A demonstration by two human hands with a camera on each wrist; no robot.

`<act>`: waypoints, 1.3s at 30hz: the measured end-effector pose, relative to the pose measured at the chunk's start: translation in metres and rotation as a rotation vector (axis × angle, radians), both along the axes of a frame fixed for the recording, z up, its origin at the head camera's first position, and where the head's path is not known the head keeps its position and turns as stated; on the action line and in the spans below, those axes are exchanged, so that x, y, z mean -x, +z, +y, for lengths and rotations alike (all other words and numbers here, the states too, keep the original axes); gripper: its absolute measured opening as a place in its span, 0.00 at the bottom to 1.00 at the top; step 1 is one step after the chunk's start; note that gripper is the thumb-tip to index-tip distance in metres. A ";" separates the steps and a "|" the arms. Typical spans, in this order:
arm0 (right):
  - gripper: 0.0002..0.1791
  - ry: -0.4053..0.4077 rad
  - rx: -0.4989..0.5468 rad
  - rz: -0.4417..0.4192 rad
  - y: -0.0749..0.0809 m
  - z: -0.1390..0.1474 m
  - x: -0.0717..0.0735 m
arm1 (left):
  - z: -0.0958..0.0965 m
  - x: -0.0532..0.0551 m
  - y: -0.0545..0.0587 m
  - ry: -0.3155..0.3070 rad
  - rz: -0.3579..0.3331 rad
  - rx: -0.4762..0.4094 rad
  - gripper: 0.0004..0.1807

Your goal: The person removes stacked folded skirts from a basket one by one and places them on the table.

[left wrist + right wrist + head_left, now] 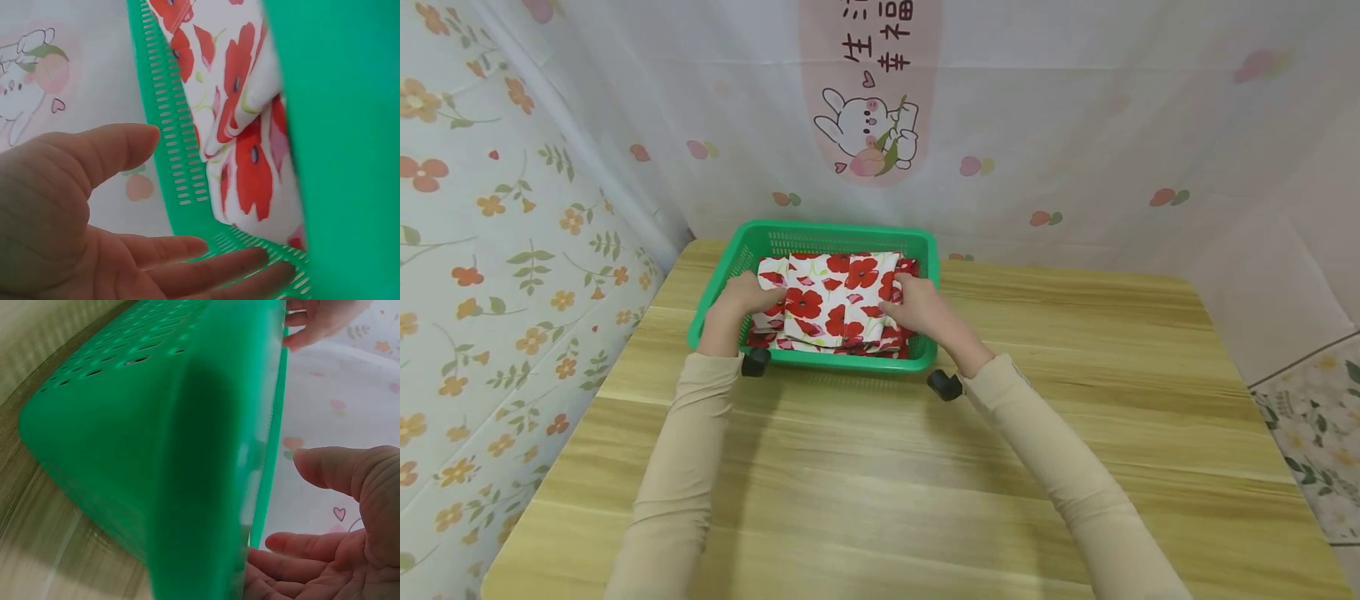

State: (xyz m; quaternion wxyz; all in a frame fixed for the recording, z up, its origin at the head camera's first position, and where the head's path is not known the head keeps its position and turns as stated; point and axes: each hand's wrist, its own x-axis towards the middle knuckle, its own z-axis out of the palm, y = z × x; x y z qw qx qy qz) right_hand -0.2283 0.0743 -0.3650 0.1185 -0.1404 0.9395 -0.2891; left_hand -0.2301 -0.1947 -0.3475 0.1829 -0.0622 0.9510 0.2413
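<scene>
A green plastic basket [827, 361] stands on the table near the wall. Inside it lie folded cloths [820, 287], white with red poppies, one neat bundle on top of others. At the basket's left end my left hand [739, 302] reaches over the rim beside the top cloth. Its thumb and fingers are spread apart in the left wrist view, with nothing between them. My right hand [922, 308] is over the right end, next to the cloth's right edge. In the right wrist view its thumb stands away from loosely extended fingers, some hidden by the rim.
The wooden table [925, 475] extends in front of the basket and far to its right. Behind is a white curtain [1060, 125] with a rabbit print. A flowered curtain [512, 275] hangs along the left side.
</scene>
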 end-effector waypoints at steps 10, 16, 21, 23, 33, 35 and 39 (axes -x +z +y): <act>0.39 -0.047 0.071 -0.103 0.005 -0.002 0.014 | -0.004 0.012 0.005 0.125 -0.262 -0.187 0.42; 0.40 -0.144 0.202 -0.220 0.009 -0.002 0.018 | -0.009 0.028 -0.001 0.141 -0.320 -0.229 0.47; 0.40 -0.207 0.236 -0.309 0.006 -0.005 0.026 | -0.009 0.033 -0.003 0.173 -0.428 -0.274 0.42; 0.41 -0.215 0.234 -0.335 0.004 -0.007 0.028 | -0.010 0.035 -0.006 0.200 -0.468 -0.294 0.41; 0.46 -0.317 0.343 -0.510 0.004 -0.010 0.032 | -0.011 0.034 -0.013 0.301 -0.388 -0.359 0.33; 0.41 -0.336 0.344 -0.521 0.005 -0.011 0.033 | -0.011 0.034 -0.012 0.276 -0.346 -0.312 0.31; 0.22 -0.343 0.335 -0.529 0.004 -0.012 0.033 | -0.012 0.035 -0.011 0.280 -0.306 -0.300 0.27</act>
